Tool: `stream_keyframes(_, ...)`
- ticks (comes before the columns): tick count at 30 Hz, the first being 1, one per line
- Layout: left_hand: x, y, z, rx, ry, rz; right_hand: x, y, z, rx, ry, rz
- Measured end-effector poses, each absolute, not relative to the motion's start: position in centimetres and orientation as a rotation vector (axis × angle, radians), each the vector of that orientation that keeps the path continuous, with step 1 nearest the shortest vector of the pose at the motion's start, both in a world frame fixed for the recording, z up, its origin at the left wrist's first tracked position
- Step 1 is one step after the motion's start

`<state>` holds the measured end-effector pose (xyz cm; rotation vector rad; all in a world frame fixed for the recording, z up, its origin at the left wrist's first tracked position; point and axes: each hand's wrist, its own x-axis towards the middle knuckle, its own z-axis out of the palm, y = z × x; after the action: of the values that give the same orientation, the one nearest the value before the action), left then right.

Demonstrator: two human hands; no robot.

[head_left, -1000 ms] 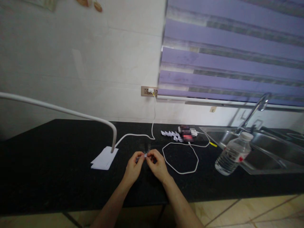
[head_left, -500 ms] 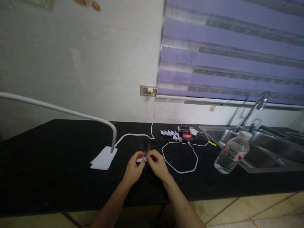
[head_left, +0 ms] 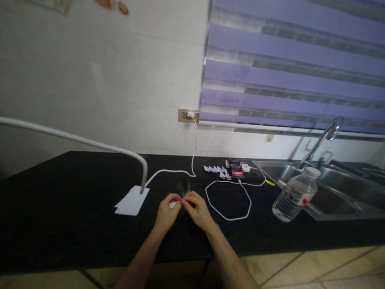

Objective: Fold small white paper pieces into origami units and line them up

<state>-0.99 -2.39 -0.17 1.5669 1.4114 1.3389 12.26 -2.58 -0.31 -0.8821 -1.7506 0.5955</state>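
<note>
My left hand [head_left: 167, 212] and my right hand [head_left: 197, 209] meet over the black counter [head_left: 60, 208], fingers pinched together on one small white piece of paper [head_left: 173, 204]. The paper is mostly hidden between the fingertips. A stack of white paper sheets [head_left: 131, 201] lies to the left of my hands, under the foot of a white bent lamp arm [head_left: 90, 144]. A row of small folded white paper pieces [head_left: 215, 170] sits further back on the counter.
A white cable [head_left: 231, 200] loops on the counter right of my hands and runs to a wall socket [head_left: 188, 115]. A clear plastic bottle [head_left: 294, 196] lies tilted at the sink edge [head_left: 327, 216]. A tap [head_left: 323, 140] stands behind it.
My hands have dropped slightly toward the counter and closed tighter over the paper piece, which shows less than before. Nothing else has moved.
</note>
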Motion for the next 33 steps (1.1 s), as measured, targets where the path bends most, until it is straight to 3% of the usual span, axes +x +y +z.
stream_keyframes(13,-1.08,-1.87,-0.37,1.184,1.307,1.443,12.59,-2.69,-0.26,-0.931,-1.752,0.400)
stream_keyframes(33,-0.85,-2.26,0.16,1.239,1.325,1.360,12.46,-2.41,-0.87,-0.956,-1.932,0.171)
